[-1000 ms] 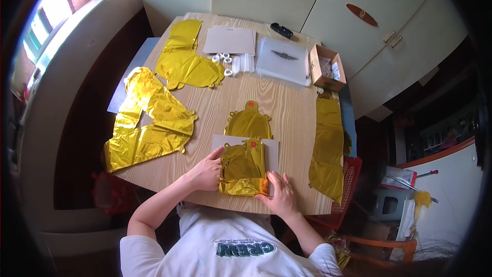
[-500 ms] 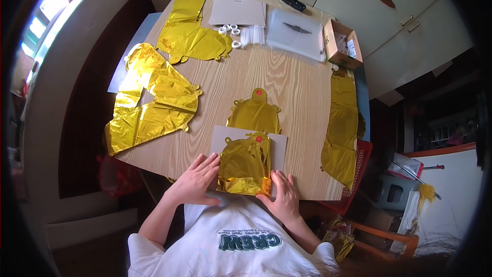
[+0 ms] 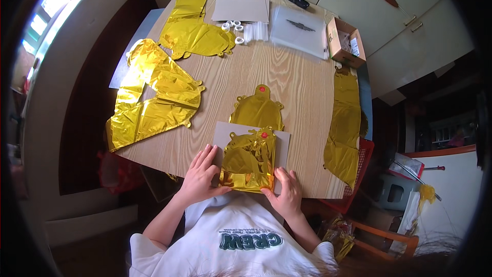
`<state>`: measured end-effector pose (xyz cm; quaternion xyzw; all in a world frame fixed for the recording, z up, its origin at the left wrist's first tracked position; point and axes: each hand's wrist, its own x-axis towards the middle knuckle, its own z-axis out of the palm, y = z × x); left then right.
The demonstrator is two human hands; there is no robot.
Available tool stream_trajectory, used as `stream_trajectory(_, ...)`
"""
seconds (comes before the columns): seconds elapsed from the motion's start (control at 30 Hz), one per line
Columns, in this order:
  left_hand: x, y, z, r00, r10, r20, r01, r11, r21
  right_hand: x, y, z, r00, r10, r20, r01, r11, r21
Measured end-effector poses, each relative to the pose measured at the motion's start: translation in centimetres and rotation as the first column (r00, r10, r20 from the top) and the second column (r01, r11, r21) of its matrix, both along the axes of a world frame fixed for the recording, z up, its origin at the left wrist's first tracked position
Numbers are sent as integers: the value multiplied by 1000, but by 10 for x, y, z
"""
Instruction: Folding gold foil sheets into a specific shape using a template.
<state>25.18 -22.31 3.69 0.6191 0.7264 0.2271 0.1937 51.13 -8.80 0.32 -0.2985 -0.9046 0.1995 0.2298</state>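
At the far right corner of my bench stands a small open cardboard box (image 3: 346,42), brown and rectangular, with small white items inside. Just left of it lies a flat clear plastic bag (image 3: 299,32), and farther left a flat grey-white packet (image 3: 241,8).

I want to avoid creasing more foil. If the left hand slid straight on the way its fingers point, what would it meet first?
The left hand points up and right across the table, so it would probably first meet the grey card and the crumpled gold foil balloon lying on it, which it already touches.
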Motion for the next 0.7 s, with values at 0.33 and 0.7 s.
stream_trajectory(0.33,-2,0,-4,1000,4,26,-4,1000,-1,-5,-1,-3,998,-54,-43,55,998,22)
stream_trajectory(0.7,10,0,-10,990,62,-125,-47,992,118,-12,-3,-4,992,-116,-48,121,988,100)
